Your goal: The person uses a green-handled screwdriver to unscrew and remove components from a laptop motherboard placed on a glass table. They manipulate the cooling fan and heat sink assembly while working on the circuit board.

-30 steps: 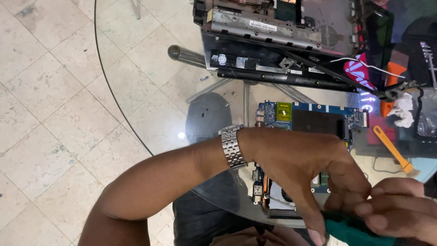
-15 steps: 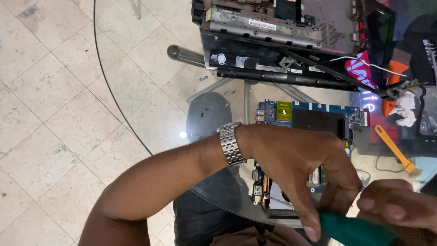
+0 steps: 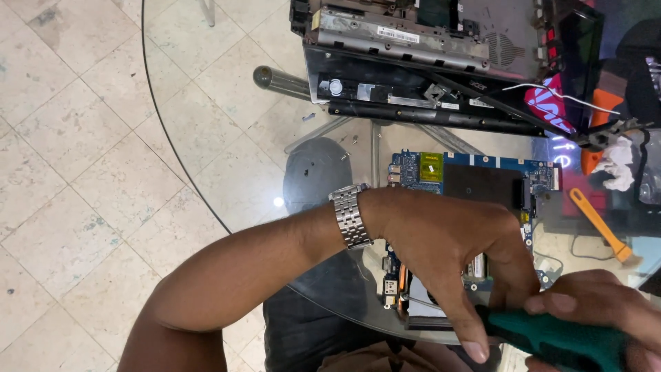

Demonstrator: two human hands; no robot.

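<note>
My left hand point(image 3: 447, 255) presses on the blue circuit board point(image 3: 475, 180) near the glass table point(image 3: 227, 138) edge, my right hand point(image 3: 592, 306) clenches a green-handled screwdriver point(image 3: 551, 339); a slip could gouge the board.

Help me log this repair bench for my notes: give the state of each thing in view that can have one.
Laptop chassis: opened up, internals exposed, lying at the table's far edge.
Blue circuit board: removed from the chassis, flat on the glass table, partly covered by the left hand.
Green-handled screwdriver: gripped by the right hand, left fingers touching it.
Orange pry tool: lying loose, untouched.
Wristwatch: fastened on the left wrist.
</note>
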